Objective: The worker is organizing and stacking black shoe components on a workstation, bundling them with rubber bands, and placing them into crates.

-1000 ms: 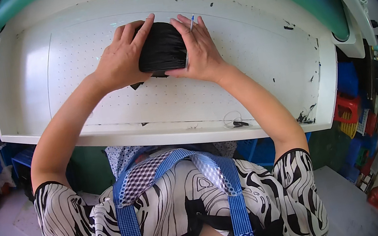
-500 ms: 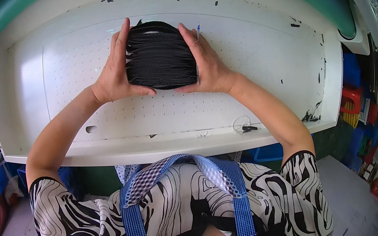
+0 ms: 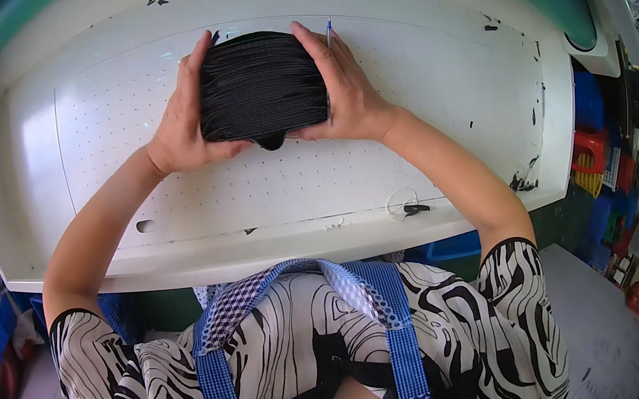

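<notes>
A black stack (image 3: pixel 259 84) of thin pieces was clamped between the left hand (image 3: pixel 181 125) and right hand (image 3: pixel 348 86), fingers closed around its sides, over the white table (image 3: pixel 434 81). Squaring-up judged underway; even side pressure needed next.

A stack of thin pieces (image 3: pixel 259 84) stands on the perforated table (image 3: pixel 436 89), between the left hand (image 3: pixel 181 129) and the right hand (image 3: pixel 348 90). A small clip (image 3: pixel 414 208) lies near the table's front edge, to the right.
</notes>
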The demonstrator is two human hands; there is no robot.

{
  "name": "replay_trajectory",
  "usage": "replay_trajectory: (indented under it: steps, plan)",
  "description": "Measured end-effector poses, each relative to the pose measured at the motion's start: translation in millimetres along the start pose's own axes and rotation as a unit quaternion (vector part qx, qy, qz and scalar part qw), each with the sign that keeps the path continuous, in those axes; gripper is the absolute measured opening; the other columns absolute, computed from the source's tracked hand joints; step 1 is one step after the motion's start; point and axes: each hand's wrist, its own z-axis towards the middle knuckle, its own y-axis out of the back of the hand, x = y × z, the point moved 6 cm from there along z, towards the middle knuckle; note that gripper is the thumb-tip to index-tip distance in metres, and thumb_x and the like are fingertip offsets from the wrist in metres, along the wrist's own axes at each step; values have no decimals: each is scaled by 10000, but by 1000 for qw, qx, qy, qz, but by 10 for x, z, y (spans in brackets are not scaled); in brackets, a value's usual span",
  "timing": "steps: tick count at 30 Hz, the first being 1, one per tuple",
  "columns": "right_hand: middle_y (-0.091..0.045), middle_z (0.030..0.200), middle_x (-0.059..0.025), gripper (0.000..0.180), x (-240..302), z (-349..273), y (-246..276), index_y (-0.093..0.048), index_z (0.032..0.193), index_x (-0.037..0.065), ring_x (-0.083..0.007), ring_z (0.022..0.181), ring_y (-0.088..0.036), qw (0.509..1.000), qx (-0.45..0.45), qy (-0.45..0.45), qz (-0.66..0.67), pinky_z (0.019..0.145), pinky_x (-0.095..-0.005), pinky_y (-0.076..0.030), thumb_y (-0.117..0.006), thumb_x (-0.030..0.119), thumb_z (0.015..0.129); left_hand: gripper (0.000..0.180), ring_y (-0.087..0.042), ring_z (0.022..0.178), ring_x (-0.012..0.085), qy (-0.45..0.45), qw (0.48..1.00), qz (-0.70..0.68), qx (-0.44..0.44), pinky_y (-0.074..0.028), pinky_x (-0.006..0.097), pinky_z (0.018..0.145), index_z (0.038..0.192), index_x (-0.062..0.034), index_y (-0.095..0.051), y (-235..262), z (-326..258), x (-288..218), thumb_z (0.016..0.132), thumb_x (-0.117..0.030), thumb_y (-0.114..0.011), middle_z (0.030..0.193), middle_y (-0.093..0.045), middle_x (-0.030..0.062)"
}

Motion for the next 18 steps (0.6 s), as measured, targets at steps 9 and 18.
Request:
replay_trajectory:
  steps: [9, 18]
  plan:
    - [-478, 1262, -180, 1095, -60, -58, 57, -293, 1389, 56, -366, 1058, -484, 1000, -20, 2, 21, 945, -439, -395, -872, 305, 493, 1290, -249, 1382, 353, -118, 927, 343, 96, -169, 467, 1153, 1478, -48, -121, -351, 275, -847, 487, -371, -881, 1499, -234, 174]
    - [-550, 1120, -186, 1025, -44, -194, 72, -340, 1353, 76, -352, 1004, -544, 999, -42, -18, -25, 922, -418, -449, -864, 397, 533, 1081, -413, 1255, 344, 33, 868, 471, 152, -316, 430, 1116, 1408, -74, -270, -348, 498, -503, 495, -217, -832, 1321, -402, 162]
